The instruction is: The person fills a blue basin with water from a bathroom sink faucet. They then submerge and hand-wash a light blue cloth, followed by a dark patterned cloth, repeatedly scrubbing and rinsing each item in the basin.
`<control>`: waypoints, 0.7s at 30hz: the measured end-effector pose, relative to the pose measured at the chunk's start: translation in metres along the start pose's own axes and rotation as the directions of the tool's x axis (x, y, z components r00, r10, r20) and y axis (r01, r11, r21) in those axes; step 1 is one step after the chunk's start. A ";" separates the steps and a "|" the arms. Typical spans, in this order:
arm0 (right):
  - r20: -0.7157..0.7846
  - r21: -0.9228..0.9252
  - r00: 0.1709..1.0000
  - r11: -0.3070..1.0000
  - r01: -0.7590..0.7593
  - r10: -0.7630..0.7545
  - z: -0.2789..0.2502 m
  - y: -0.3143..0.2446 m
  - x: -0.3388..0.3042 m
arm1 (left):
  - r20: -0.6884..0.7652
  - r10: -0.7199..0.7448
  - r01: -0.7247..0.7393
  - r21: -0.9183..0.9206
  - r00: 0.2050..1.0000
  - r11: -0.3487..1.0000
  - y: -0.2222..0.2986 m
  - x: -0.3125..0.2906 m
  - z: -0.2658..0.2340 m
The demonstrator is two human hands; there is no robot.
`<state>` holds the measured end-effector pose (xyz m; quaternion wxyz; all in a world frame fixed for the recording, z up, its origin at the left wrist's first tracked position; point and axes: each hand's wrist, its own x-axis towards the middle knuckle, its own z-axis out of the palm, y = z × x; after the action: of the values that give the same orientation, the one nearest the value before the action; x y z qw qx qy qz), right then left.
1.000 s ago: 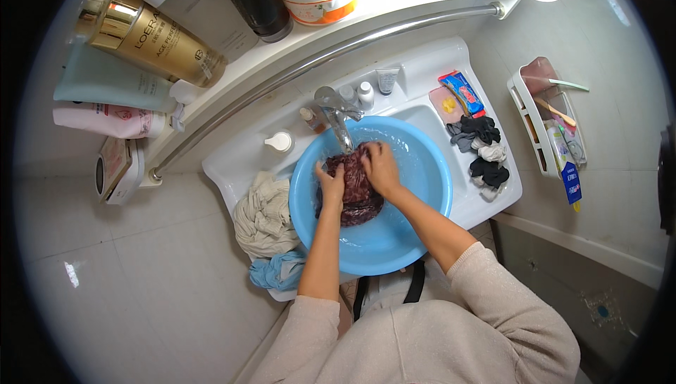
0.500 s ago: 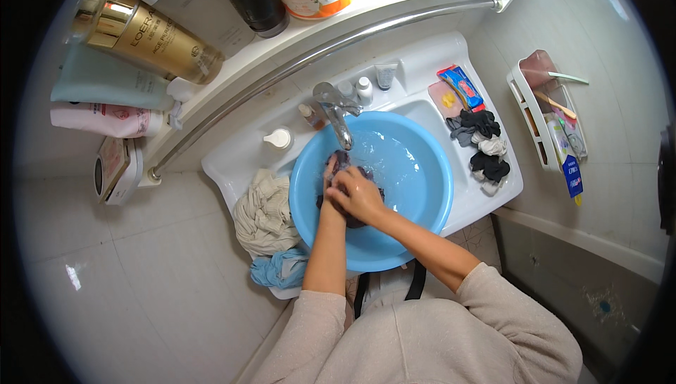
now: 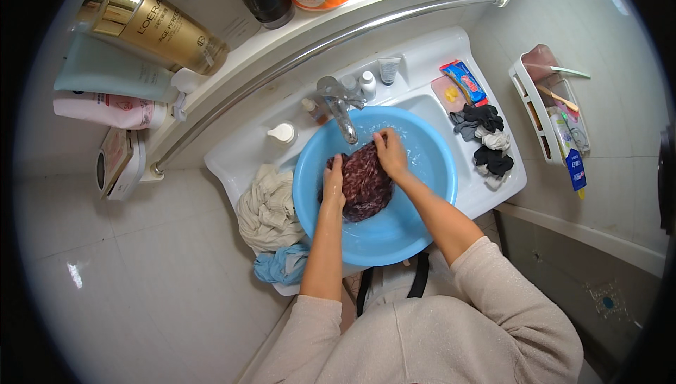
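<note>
Between my hands a wet, dark maroon patterned cloth [image 3: 366, 185] is spread out over the light blue basin [image 3: 445, 194], below the chrome faucet [image 3: 341, 106]. My left hand [image 3: 334, 181] grips the cloth's left edge, its thumb side up. At the upper right corner, my right hand [image 3: 391, 153] pinches the cloth, fingers closed on it. Water with splashes and some bubbles shows in the basin around the cloth. What kind of garment the cloth is, I cannot tell. The cloth's lower part hangs down into the basin.
The basin rests on a white sink [image 3: 465, 197]. Left of it lie beige cloth [image 3: 267, 208] and light blue cloth [image 3: 280, 264]. On the right are several dark and white socks [image 3: 486, 134], a soap dish [image 3: 449, 92] and a blue packet [image 3: 465, 81]. A metal rail [image 3: 331, 49] runs behind.
My hands were close together over the bunched cloth. They have moved apart, my right hand to the right and away from me, and the cloth is now spread open between them.
</note>
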<state>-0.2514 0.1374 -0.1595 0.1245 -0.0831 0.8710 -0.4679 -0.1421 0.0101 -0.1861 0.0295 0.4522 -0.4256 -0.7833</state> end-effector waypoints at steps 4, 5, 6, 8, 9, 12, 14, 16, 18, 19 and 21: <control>0.227 -0.322 0.890 0.832 0.451 -0.395 0.000 0.017 -0.024 | 0.157 0.453 -0.331 0.882 0.878 0.336 -0.002 -0.017 0.017; 0.501 -0.350 0.831 0.822 0.450 -0.241 -0.005 0.018 -0.021 | 0.187 0.352 -0.288 0.922 0.917 0.259 0.003 -0.019 0.018; 0.452 -0.361 0.881 0.876 0.321 -0.136 -0.007 0.018 -0.020 | 0.205 0.244 -0.251 0.952 0.948 0.175 0.007 -0.022 0.018; 0.347 -0.355 0.934 0.934 0.045 0.087 -0.011 0.011 -0.016 | 0.170 0.192 -0.213 0.950 0.967 0.229 0.016 -0.024 0.020; 0.316 -0.233 0.878 0.926 -0.296 0.360 -0.010 0.006 -0.010 | 0.154 0.165 -0.193 0.947 0.974 0.256 0.019 -0.025 0.020; 0.162 -0.059 0.981 0.993 -0.098 0.107 0.034 0.039 -0.021 | -0.057 -0.022 0.024 0.040 0.998 0.999 0.011 -0.024 0.037; 0.296 0.214 0.939 0.970 0.112 -0.174 0.037 0.025 -0.037 | 0.090 -0.240 0.255 -0.404 0.967 0.879 0.021 -0.014 0.023; 0.343 0.255 0.905 0.952 0.169 -0.252 0.005 -0.047 -0.066 | 0.338 -0.223 0.374 -0.493 0.914 0.786 0.029 -0.029 0.013; 0.324 0.235 0.874 0.926 0.296 -0.361 -0.013 -0.088 -0.089 | 0.387 -0.231 0.416 -0.508 0.893 0.754 0.039 -0.040 0.018; 0.300 0.159 0.874 0.924 0.349 -0.382 -0.017 -0.100 -0.097 | 0.590 -0.150 0.490 -0.473 0.794 0.732 0.030 -0.025 0.004; 0.260 0.067 0.856 0.893 0.445 -0.446 -0.016 -0.105 -0.100 | 0.671 -0.028 0.466 -0.484 0.741 0.741 0.002 -0.002 -0.017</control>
<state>-0.1580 0.1187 -0.0493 0.1301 -0.3447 0.8020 -0.4702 -0.1292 -0.0015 -0.1871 -0.0762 0.1860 -0.0577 -0.9779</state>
